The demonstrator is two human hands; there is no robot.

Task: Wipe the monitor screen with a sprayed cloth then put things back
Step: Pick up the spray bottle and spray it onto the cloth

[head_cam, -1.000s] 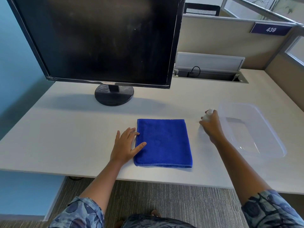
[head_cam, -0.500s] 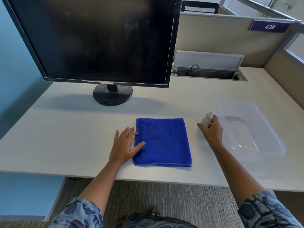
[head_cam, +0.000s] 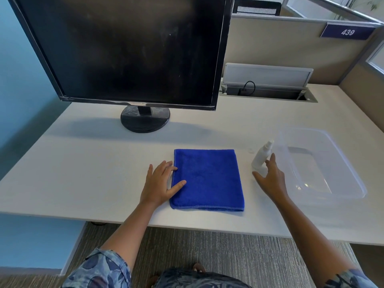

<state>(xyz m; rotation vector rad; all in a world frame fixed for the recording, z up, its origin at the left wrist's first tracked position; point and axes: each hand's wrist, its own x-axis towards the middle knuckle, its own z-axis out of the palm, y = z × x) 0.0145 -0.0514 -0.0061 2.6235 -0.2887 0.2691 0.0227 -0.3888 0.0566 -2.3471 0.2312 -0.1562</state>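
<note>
My flat, open left hand [head_cam: 159, 183] pinned the folded blue cloth [head_cam: 207, 179] mid-frame, while my open right hand [head_cam: 270, 179] stood by the small white spray bottle [head_cam: 260, 157], gripping nothing.

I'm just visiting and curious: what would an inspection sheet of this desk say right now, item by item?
Surface: pale desk, mostly bare.
Job's things: blue cloth folded flat; white spray bottle upright to its right; monitor dark, with smudges.
Clutter: clear plastic tub, apparently empty; a small pale cap-like thing by the bottle.
Hands: left hand flat, thumb on the cloth's edge; right hand open beside the bottle, not gripping.
Cables: one black lead in the open desk hatch.
Surroundings: partition with a sign reading 439; blue wall; carpet.
</note>
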